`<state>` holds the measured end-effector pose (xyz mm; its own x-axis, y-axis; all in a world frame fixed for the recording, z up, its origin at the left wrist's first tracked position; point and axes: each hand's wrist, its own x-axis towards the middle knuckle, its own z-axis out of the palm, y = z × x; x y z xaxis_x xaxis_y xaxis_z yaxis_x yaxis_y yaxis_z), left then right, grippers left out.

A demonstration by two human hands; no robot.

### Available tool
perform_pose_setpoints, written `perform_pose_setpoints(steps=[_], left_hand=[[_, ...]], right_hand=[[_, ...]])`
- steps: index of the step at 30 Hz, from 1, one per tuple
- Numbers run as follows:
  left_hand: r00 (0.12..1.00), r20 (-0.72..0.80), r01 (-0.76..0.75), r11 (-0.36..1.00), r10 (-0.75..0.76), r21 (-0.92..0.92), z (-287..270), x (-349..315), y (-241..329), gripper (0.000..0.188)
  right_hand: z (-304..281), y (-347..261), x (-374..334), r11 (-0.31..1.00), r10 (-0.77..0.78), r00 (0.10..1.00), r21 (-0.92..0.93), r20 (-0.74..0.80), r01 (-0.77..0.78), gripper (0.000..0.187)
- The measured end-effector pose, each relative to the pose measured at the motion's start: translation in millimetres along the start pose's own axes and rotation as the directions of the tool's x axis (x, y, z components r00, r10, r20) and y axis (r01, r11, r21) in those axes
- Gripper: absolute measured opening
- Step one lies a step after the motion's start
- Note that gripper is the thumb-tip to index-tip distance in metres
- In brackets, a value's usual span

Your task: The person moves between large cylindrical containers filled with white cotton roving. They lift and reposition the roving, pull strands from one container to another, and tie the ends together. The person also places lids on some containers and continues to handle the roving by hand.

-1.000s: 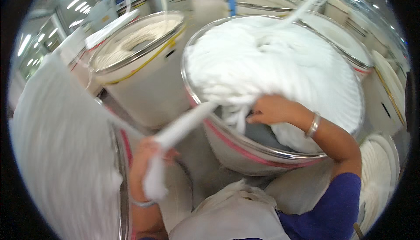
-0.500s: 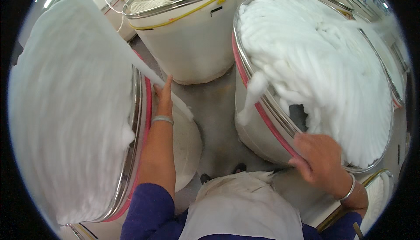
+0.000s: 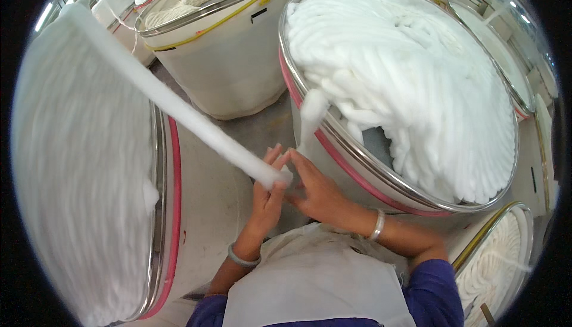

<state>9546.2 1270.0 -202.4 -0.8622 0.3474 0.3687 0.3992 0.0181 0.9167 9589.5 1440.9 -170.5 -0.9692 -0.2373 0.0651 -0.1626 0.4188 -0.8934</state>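
Observation:
A thick white cotton sliver (image 3: 196, 127) slants down from the coil in the left can (image 3: 168, 208) to my hands, in front of my apron. My left hand (image 3: 267, 202) is closed round its loose end, thumb on top. My right hand (image 3: 325, 196) is beside that end, its curved fingers reaching the left fingertips, with a gap between its thumb and forefinger. Another short sliver (image 3: 313, 112) hangs over the rim of the right can (image 3: 351, 163), just above my right hand; its lower end is partly hidden.
White coils (image 3: 405, 82) heap above the right can's metal rim. A yellow-banded can (image 3: 220, 70) of cream rope-like sliver stands ahead. Another can (image 3: 462, 258) stands at my lower right. Grey floor (image 3: 256, 130) shows between the cans.
Both hands have left the can rims and come together in the middle. My left hand has drawn the left can's sliver end across toward me. The view has shifted slightly.

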Motion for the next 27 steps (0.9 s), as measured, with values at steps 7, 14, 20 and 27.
perform_pose_setpoints(steps=[7, 14, 20, 27], left_hand=[[0.986, -0.116, 0.067, 0.928, -0.117, -0.366, 17.8, -10.6, 18.2, 0.066], [0.914, 0.054, 0.34, 0.685, -0.403, -0.645, 16.9, 18.2, -17.7, 0.034], [0.838, 0.342, 0.502, 0.847, -0.426, -0.176, 19.4, 75.7, -31.2, 0.03], [0.819, 0.477, 0.544, 0.697, -0.319, -0.468, 13.6, 58.5, 17.7, 0.044]], right_hand=[[-18.7, -47.3, 81.5, 0.948, -0.177, 0.984, 0.272, 0.012, 0.167, 0.041], [-71.1, -75.5, 32.3, 0.962, -0.111, 0.876, 0.17, -0.47, 0.213, 0.037], [-81.6, -36.7, -42.2, 0.894, 0.036, 0.998, 0.448, -0.049, -0.01, 0.038], [-58.8, 10.2, -31.2, 0.988, -0.092, 0.991, 0.133, 0.094, 0.079, 0.038]])
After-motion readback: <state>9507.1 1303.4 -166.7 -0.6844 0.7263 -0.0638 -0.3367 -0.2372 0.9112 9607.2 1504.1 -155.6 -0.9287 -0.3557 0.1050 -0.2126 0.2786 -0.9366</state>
